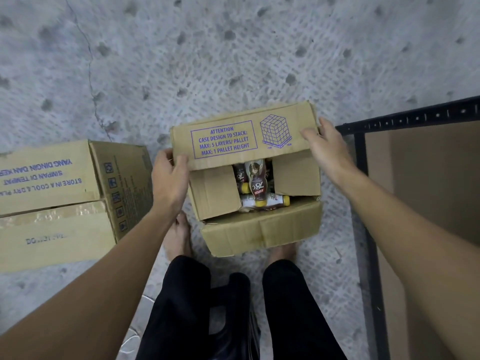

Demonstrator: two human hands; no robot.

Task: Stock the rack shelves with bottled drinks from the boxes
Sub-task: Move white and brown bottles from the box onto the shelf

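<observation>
1. On the far flap (223, 141) of the open box (259, 229), purple print was read: "ATTENTION CASE DESIGN TO STACK: MAX: 5 LAYERS/ PALLET MAX: 1 PALLET HEIGHT", beside a drawing of a stacked pallet
2. "78C" was made out, upside down, on the brown label of the topmost bottle (257, 183); the red banner on the same label was too small to be read with certainty
3. The bottles (270, 201), yellow-capped, were seen lying loose inside the open box, between its two inner side flaps and below the far flap, untouched by either hand
4. The left end of the far flap was gripped by the left hand (168, 178), thumb on top and fingers curled round the edge
5. The right end was held by the right hand (327, 149), fingers curved over the flap's top and thumb at the corner
6. On the taped box (52, 198) at the left, "STORE IN A COOL & DRY", "SIMPAN DI TEMPAT" and "YANG DINGIN DAN" were read upside down
7. The black rack frame (363, 203) with a brown shelf board (428, 190) was seen at the right, just beside the open box
</observation>
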